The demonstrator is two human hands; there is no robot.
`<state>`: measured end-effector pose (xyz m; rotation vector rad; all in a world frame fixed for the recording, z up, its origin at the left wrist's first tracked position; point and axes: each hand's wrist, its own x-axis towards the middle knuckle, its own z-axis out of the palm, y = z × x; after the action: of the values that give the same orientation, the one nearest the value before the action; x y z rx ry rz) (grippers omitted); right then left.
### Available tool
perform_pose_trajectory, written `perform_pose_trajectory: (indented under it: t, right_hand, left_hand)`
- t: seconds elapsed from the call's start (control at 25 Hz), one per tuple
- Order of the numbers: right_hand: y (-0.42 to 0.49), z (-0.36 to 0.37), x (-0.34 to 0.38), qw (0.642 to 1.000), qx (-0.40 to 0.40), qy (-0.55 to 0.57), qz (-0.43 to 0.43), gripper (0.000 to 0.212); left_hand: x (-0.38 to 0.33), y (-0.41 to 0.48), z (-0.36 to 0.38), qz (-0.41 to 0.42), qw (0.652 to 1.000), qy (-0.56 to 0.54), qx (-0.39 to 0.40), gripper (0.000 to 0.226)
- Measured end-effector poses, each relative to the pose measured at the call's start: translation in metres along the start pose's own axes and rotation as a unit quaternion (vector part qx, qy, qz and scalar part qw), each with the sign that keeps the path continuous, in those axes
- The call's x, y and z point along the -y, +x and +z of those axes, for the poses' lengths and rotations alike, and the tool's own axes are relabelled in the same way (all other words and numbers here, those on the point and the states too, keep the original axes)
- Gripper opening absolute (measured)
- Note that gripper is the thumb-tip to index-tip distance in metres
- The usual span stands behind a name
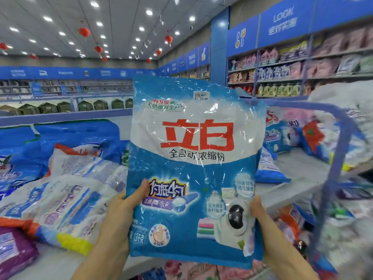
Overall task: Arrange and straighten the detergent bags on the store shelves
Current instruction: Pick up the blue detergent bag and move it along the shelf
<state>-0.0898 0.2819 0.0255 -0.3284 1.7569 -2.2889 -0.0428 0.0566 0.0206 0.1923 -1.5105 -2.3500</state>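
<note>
Blue detergent bag [195, 158] upright; left hand [121, 209], right hand [260, 215] seemingly clasp lower sides.

**Shiny plastic all round**

The big blue-and-white detergent bag [197, 158] is thin plastic film, glossy and crinkled, and it catches the ceiling lights in white streaks. Its small price sticker [201, 96] looks like matt paper. The stacked bags [66, 199] on the left wear the same wrinkled, shiny plastic skin. The shelf [292, 170] underneath is smooth, pale and dull.

Apparently a supermarket, stocked shelves [280, 79], price sticker [201, 96]
</note>
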Motion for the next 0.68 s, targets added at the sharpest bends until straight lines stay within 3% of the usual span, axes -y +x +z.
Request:
perform_pose_trajectory:
  t: [0.04, 0.08, 0.16, 0.24, 0.28, 0.48, 0.6, 0.68]
  right_hand:
    - [-0.013, -0.013, -0.001, 1.0, -0.007, -0.026, -0.015, 0.143]
    - [-0.022, -0.035, -0.008, 1.0, -0.005, -0.011, -0.027, 0.136]
    - [-0.028, -0.072, 0.0, 0.997, -0.064, 0.027, -0.02, 0.074]
    - [-0.044, -0.12, 0.009, 0.994, -0.076, 0.067, -0.049, 0.037]
    - [-0.05, -0.146, 0.013, 0.992, -0.094, 0.067, -0.058, 0.03]
    - [-0.065, -0.281, 0.042, 0.985, -0.126, 0.08, -0.086, 0.038]
    - [-0.075, -0.355, 0.062, 0.977, -0.169, 0.081, -0.1, 0.035]
    - [-0.078, -0.404, 0.07, 0.975, -0.179, 0.076, -0.109, 0.037]
  left_hand:
    - [0.008, 0.001, 0.019, -0.002, 1.0, 0.0, 0.012, 0.024]
    - [0.017, 0.002, 0.039, -0.001, 1.0, 0.001, 0.026, 0.027]
    - [0.039, 0.001, 0.084, -0.009, 0.999, -0.002, 0.045, 0.029]
    - [0.062, -0.001, 0.13, -0.026, 0.998, -0.01, 0.062, 0.028]
    - [0.075, -0.002, 0.153, -0.034, 0.997, -0.01, 0.07, 0.029]
    - [0.138, -0.013, 0.271, -0.061, 0.988, 0.001, 0.141, 0.037]
    - [0.166, -0.024, 0.333, -0.053, 0.971, 0.028, 0.23, 0.031]
    - [0.184, -0.027, 0.372, -0.021, 0.956, 0.061, 0.286, 0.041]
